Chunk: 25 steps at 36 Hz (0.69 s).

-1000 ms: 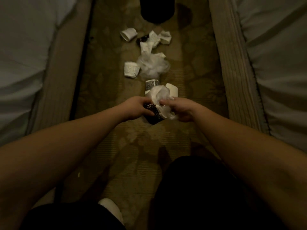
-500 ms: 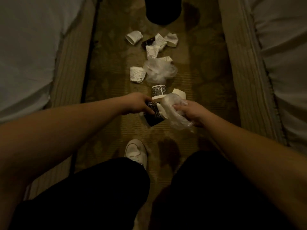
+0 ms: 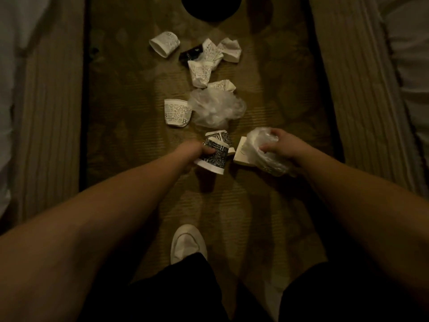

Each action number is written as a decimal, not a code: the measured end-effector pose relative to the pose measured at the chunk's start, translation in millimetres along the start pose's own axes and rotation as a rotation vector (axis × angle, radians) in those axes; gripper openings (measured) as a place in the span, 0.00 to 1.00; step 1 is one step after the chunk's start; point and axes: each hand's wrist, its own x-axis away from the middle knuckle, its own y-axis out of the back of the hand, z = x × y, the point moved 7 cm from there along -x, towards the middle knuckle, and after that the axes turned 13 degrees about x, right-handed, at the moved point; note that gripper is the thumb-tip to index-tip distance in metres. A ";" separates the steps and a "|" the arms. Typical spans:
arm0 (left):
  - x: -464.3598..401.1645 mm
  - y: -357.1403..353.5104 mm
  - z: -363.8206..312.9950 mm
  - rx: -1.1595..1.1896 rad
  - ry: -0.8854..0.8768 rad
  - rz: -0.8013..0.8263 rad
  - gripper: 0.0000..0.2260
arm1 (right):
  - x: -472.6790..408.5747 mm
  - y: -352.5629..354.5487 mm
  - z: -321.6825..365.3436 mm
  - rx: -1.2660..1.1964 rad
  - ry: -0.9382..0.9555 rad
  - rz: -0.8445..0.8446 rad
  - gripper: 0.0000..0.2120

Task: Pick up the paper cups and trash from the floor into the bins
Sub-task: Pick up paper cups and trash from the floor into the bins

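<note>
At mid-frame the left hand [image 3: 197,151] grips a dark printed paper cup [image 3: 214,156], light and easily crushed, best held round its wall, while the right hand [image 3: 277,147] clutches a limp, slippery plastic bag [image 3: 260,147].

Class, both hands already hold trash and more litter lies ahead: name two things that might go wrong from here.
1. The left hand grips the dark printed paper cup by its side; squeezing may crush it or loosen the grip.
2. The right hand holds crumpled clear plastic; grabbing the white cup beside it too might spill something.
</note>
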 end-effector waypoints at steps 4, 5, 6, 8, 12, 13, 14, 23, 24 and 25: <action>-29.1 -4.4 0.8 0.034 -0.045 -0.014 0.13 | -28.5 -27.2 -0.2 -0.011 -0.003 0.001 0.35; -34.5 -5.2 0.3 0.024 -0.060 -0.023 0.14 | -33.5 -33.8 -1.7 -0.023 -0.010 0.003 0.35; -39.8 -6.2 0.4 0.011 -0.070 -0.031 0.13 | -38.1 -39.6 -3.4 -0.034 -0.016 0.000 0.34; -48.9 -6.8 1.2 -0.013 -0.083 -0.062 0.12 | -47.1 -48.4 -7.3 -0.051 -0.021 -0.013 0.33; -59.9 -11.2 -1.1 -0.082 -0.107 -0.107 0.26 | -58.6 -56.7 -14.1 -0.001 -0.055 -0.071 0.30; -62.7 -15.2 -1.3 -0.087 -0.114 -0.101 0.27 | -61.6 -56.7 -16.6 0.041 -0.072 -0.098 0.30; -65.6 -18.8 -0.9 -0.093 -0.120 -0.099 0.27 | -65.4 -56.7 -20.2 0.094 -0.089 -0.120 0.30; -53.6 -19.2 4.8 -0.062 -0.167 -0.166 0.27 | -71.0 -58.3 -26.8 0.125 -0.091 -0.084 0.34; -50.2 -15.9 6.3 -0.038 -0.166 -0.171 0.28 | -71.0 -58.5 -28.0 0.081 -0.084 -0.061 0.33; -46.3 -13.7 7.2 -0.022 -0.168 -0.171 0.28 | -69.3 -58.8 -28.7 0.049 -0.079 -0.032 0.32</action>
